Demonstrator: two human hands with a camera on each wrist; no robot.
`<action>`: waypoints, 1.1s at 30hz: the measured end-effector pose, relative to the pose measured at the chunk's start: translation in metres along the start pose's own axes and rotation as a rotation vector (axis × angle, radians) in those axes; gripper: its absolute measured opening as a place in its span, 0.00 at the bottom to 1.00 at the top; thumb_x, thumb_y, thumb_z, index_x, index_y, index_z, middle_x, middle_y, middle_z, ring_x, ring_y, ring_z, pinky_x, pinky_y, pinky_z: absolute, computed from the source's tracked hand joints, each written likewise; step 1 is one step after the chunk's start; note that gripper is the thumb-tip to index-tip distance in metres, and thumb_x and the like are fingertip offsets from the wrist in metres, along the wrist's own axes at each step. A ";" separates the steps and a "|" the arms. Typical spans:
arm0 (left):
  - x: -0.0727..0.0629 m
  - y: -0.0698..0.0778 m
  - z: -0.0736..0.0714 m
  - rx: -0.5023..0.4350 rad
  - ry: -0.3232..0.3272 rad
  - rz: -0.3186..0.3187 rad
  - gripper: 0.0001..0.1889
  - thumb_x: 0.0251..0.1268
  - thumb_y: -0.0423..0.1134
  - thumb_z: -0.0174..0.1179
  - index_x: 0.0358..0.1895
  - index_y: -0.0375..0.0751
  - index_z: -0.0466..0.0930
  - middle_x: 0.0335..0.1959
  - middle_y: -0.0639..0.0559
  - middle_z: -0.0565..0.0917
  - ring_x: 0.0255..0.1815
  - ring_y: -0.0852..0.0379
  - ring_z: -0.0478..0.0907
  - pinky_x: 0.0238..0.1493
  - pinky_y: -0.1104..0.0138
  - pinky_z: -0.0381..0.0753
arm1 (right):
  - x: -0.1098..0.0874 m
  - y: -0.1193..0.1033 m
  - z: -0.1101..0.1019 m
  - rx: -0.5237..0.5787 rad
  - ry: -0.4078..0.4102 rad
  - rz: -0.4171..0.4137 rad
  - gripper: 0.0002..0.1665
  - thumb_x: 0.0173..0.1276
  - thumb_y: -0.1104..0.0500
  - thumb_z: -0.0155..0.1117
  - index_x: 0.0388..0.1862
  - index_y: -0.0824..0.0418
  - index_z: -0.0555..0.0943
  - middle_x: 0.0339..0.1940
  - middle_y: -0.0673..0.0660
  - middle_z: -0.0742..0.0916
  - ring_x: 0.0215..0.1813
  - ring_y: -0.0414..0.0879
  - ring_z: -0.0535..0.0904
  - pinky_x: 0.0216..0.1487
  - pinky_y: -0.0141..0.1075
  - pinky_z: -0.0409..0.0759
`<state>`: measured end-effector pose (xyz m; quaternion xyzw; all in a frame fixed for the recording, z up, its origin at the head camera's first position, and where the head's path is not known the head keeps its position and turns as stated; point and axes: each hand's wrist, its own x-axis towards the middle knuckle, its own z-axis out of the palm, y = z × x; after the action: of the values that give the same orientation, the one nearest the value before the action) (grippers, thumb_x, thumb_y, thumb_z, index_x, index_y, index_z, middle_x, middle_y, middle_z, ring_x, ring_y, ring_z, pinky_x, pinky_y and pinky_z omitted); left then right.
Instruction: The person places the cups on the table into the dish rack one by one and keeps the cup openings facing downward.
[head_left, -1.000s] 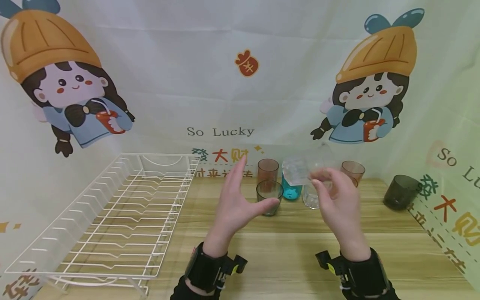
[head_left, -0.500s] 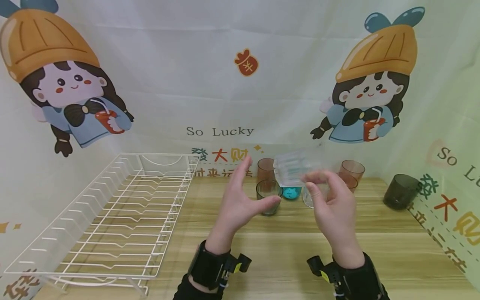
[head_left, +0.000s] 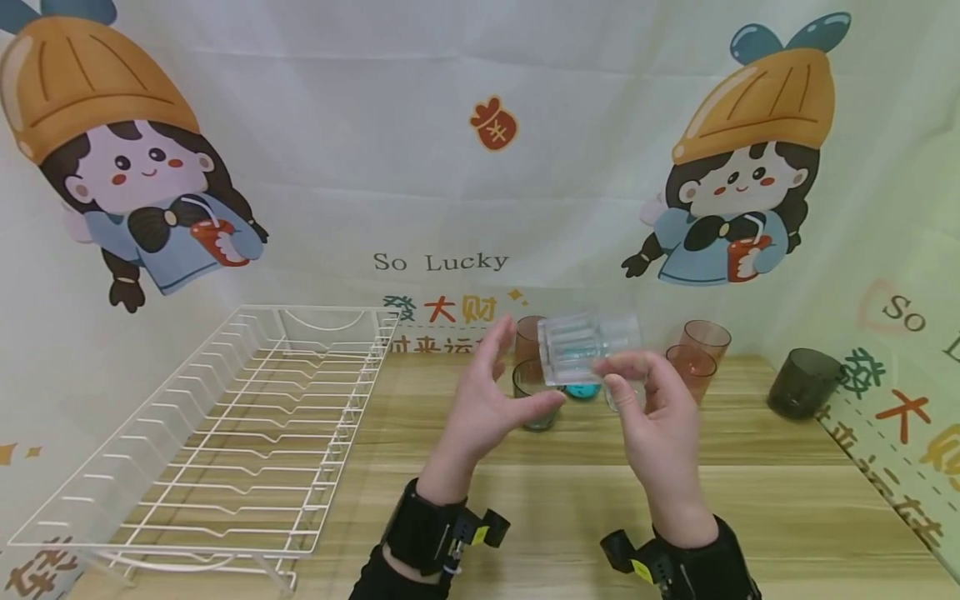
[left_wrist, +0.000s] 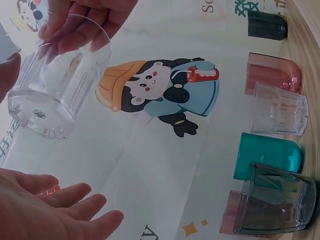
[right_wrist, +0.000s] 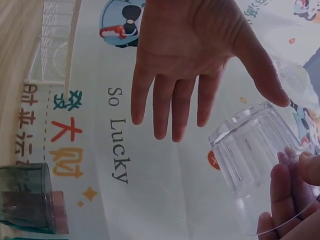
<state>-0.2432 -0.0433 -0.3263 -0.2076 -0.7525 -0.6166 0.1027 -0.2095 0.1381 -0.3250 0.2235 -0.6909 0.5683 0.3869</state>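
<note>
White cloth backdrop point(head_left: 345, 150) with cartoon girls and "So Lucky" print, wood-grain table point(head_left: 555, 533) below.

Head view: white wire rack point(head_left: 165, 549) on the table, person's left side. Right hand point(head_left: 663, 425) pinches a clear glass point(head_left: 573, 350) between thumb and fingers, near the rim end. Glass is up off the table, tipped on its side, base toward the left hand point(head_left: 483, 408). Left hand wide, thumb and fingers spread, holding nothing. Pink glasses point(head_left: 693, 367) behind the right hand, dark glass point(head_left: 802, 385) farther right.

Left wrist view: clear glass upper left, held by the right hand, base facing down; left fingers extended below it. Contact with left thumb: can't tell. Tabletop row at right includes second clear glass point(left_wrist: 280, 111), teal glass point(left_wrist: 262, 156), and greenish glass point(left_wrist: 282, 205) overlapping the teal one.

Right wrist view: left palm in sight, four fingers straight, thumb out near the clear glass base. Right fingers on the glass at lower right. Greenish glass lower left, part of rack upper left.
</note>
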 end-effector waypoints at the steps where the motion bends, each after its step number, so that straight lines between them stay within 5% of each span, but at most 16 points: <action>1: 0.000 0.000 0.001 -0.001 -0.001 -0.002 0.57 0.41 0.50 0.76 0.75 0.54 0.48 0.75 0.53 0.56 0.74 0.53 0.55 0.71 0.53 0.59 | -0.001 0.001 0.001 0.029 0.000 0.007 0.07 0.63 0.74 0.58 0.41 0.72 0.77 0.38 0.48 0.85 0.44 0.39 0.78 0.50 0.26 0.73; 13: 0.001 0.003 0.005 -0.059 -0.020 0.006 0.54 0.43 0.42 0.76 0.75 0.49 0.50 0.72 0.50 0.62 0.69 0.53 0.63 0.67 0.53 0.65 | -0.008 0.003 0.008 0.126 -0.033 0.096 0.07 0.66 0.71 0.57 0.42 0.72 0.77 0.39 0.47 0.85 0.45 0.41 0.78 0.47 0.27 0.74; 33: -0.001 0.004 0.009 -0.175 -0.012 0.000 0.43 0.49 0.33 0.70 0.70 0.46 0.59 0.62 0.47 0.71 0.60 0.50 0.72 0.60 0.57 0.75 | -0.011 0.007 0.014 0.126 -0.044 0.250 0.06 0.67 0.70 0.56 0.42 0.69 0.77 0.38 0.46 0.84 0.43 0.39 0.76 0.42 0.29 0.73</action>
<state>-0.2393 -0.0337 -0.3248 -0.2196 -0.6964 -0.6785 0.0797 -0.2120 0.1255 -0.3391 0.1720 -0.6846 0.6494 0.2829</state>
